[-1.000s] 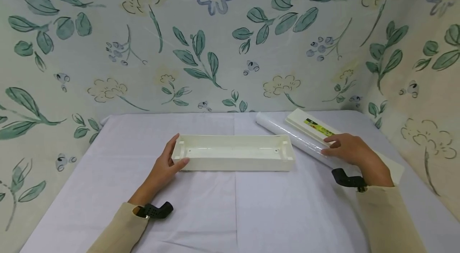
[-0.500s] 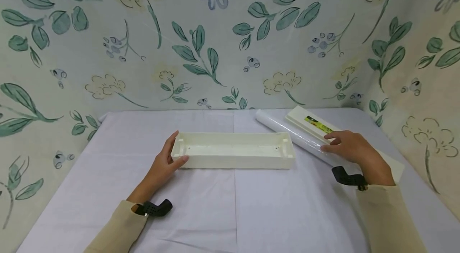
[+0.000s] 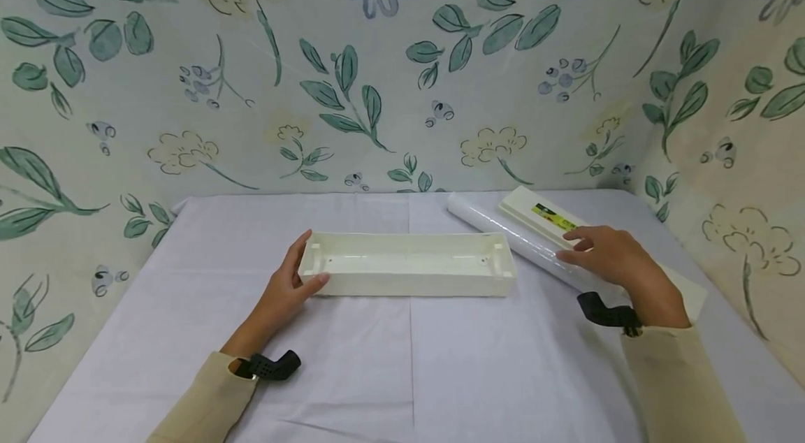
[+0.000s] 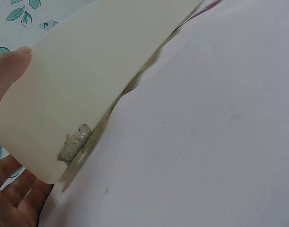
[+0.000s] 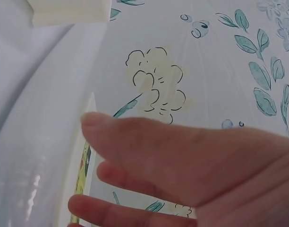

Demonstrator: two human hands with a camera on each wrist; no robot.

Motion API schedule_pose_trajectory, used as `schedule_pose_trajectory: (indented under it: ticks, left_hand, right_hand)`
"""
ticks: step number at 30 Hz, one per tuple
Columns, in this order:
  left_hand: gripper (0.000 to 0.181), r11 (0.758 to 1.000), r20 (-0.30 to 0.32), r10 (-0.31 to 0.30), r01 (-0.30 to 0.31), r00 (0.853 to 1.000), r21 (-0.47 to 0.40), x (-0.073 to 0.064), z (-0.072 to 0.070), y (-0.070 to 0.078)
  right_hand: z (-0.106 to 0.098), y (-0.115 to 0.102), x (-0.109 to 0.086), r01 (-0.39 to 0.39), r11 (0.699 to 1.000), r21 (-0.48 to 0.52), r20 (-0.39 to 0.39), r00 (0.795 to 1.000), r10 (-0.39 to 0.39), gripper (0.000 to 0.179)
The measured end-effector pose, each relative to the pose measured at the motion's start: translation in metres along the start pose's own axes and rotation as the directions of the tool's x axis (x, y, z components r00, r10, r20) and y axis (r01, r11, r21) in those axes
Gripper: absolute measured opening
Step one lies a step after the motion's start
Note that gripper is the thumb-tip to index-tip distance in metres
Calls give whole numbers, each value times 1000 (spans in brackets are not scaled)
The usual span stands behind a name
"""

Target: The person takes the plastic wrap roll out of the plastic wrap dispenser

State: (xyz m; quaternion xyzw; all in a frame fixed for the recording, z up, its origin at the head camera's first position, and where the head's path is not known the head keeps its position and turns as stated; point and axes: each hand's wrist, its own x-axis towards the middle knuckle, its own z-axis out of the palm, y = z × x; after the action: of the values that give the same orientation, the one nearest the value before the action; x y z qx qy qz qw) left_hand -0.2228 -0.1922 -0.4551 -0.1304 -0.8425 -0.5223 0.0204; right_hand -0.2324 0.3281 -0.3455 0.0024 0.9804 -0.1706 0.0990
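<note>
A long cream plastic box [image 3: 409, 285], open side up, sits mid-table. My left hand [image 3: 283, 293] grips its left end, thumb on the front wall and fingers around the end. In the left wrist view, a greyish rough patch [image 4: 73, 145] marks the box's cream wall [image 4: 92, 66]. To the right, my right hand [image 3: 613, 260] is over a clear film roll [image 3: 503, 228] and a long cream lid-like piece [image 3: 519, 200] with a yellow-green label [image 3: 550, 215]. Its fingers are loosely bent; the right wrist view shows nothing pinched between them. Whether they touch the roll [image 5: 36, 137] I cannot tell.
A white cloth [image 3: 339, 359] with fold creases covers the table. Behind it and along the sides hangs floral fabric [image 3: 377, 80]. The roll and the lid-like piece lie diagonally side by side, close to the box's right end.
The head view has tilted slightly. My right hand has moved a little to the left over the roll. The left hand keeps its grip and the box has stayed in place.
</note>
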Motion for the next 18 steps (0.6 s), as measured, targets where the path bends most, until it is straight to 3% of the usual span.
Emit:
schedule_pose_trajectory:
  ticks: [18]
  left_hand:
    - [85,1000,1,8,-8,1000,-9,0,0,-1]
  right_hand:
    - [-4,-11,-9,31,999,-8,-50,998,-32,68]
